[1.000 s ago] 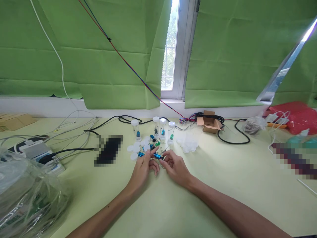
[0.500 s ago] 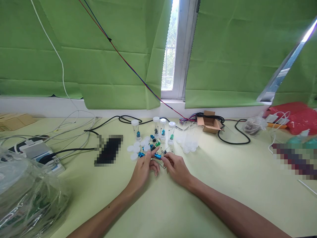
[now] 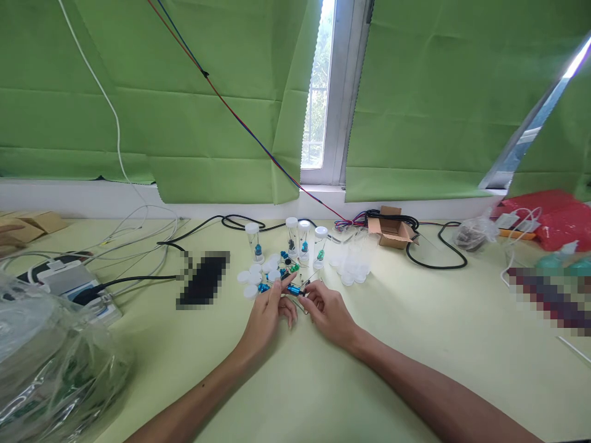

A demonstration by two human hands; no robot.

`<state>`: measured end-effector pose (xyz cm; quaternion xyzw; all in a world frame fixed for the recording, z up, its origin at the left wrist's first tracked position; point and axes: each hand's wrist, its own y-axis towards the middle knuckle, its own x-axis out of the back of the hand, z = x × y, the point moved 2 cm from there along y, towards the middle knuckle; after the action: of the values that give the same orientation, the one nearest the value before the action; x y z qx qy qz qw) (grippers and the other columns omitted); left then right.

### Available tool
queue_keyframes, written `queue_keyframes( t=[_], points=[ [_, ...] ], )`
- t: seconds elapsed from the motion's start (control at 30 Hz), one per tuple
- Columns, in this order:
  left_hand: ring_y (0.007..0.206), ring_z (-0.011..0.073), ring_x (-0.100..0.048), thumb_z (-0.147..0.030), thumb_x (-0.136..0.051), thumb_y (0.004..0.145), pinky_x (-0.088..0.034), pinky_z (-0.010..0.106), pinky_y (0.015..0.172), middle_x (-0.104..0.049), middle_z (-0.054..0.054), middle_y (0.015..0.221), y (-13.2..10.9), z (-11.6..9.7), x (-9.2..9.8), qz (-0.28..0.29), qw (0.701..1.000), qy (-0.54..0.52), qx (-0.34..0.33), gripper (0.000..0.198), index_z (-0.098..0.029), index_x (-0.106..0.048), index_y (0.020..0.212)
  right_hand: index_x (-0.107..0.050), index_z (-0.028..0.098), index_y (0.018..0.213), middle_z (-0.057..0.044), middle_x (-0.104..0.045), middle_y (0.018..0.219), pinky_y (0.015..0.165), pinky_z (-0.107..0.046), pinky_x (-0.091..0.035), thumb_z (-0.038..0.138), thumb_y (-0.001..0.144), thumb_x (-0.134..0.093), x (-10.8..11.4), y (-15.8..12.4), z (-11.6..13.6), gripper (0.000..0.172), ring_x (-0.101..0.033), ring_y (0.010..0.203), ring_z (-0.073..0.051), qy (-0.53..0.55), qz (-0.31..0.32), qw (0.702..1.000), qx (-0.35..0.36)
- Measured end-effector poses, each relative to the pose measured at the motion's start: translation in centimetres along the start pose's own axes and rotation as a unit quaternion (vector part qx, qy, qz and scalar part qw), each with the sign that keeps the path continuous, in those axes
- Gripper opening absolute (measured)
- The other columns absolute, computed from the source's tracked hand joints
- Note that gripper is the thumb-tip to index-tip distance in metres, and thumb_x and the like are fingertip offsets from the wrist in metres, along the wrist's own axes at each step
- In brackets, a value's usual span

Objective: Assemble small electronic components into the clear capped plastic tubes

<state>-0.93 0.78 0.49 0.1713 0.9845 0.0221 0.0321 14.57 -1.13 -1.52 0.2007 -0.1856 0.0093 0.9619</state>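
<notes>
At eight o'clock from the hands, a crinkled plastic bag point(image 3: 50, 363) sat half cut off by the frame, its contents too blurred by glare to name. The left hand point(image 3: 266, 315) rested its heel on the desk point(image 3: 415, 351), probably for steadiness, and pinched one end of a small blue part point(image 3: 293, 289) between thumb and forefinger. The right hand point(image 3: 329, 309) pinched the other end. This two-sided grip likely kept so tiny a piece from slipping, just above the desk at the middle of the view. Whether thin wire legs stuck out of it was too fine to tell. At twelve o'clock, capped tubes point(image 3: 252, 241) stood upright, each holding a coloured piece, with loose white caps point(image 3: 252, 275) and more small parts lying beside them, within easy reach. At one o'clock stood empty clear tubes point(image 3: 353, 261), hard to count, and farther right an open cardboard box point(image 3: 391, 231) whose inside was hidden.
</notes>
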Motion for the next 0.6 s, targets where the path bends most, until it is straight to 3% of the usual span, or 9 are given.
queue_keyframes(
  t=[0.33, 0.47, 0.6],
  points=[
    [0.053, 0.0161, -0.055, -0.058, -0.044, 0.092, -0.046, 0.028, 0.052, -0.059, 0.003, 0.056, 0.12, 0.13, 0.04, 0.000, 1.000, -0.009, 0.000, 0.068, -0.009, -0.050, 0.139, -0.057, 0.019, 0.078, 0.001, -0.058, 0.065, 0.053, -0.023, -0.039, 0.036, 0.097, -0.046, 0.03, 0.11, 0.19, 0.028, -0.049, 0.053, -0.011, -0.032, -0.001, 0.999, 0.002],
    [0.053, 0.0160, -0.055, -0.058, -0.044, 0.092, -0.046, 0.028, 0.052, -0.059, 0.003, 0.056, 0.09, 0.16, 0.07, -0.003, 1.000, -0.016, 0.000, 0.068, -0.010, -0.051, 0.139, -0.057, 0.020, 0.094, 0.002, -0.059, 0.067, 0.052, -0.023, -0.039, 0.035, 0.092, -0.056, -0.01, 0.06, 0.06, 0.016, -0.051, 0.056, -0.012, -0.007, -0.005, 1.000, -0.004],
    [0.054, 0.0160, -0.055, -0.057, -0.043, 0.093, -0.046, 0.028, 0.052, -0.060, 0.003, 0.056, 0.09, 0.29, 0.11, -0.002, 1.000, -0.011, -0.005, 0.066, -0.009, -0.050, 0.139, -0.053, 0.020, 0.100, 0.003, -0.060, 0.068, 0.053, -0.023, -0.041, 0.032, 0.089, -0.059, -0.05, 0.04, 0.00, 0.017, -0.054, 0.058, -0.013, 0.013, -0.004, 1.000, -0.005]
  ],
)
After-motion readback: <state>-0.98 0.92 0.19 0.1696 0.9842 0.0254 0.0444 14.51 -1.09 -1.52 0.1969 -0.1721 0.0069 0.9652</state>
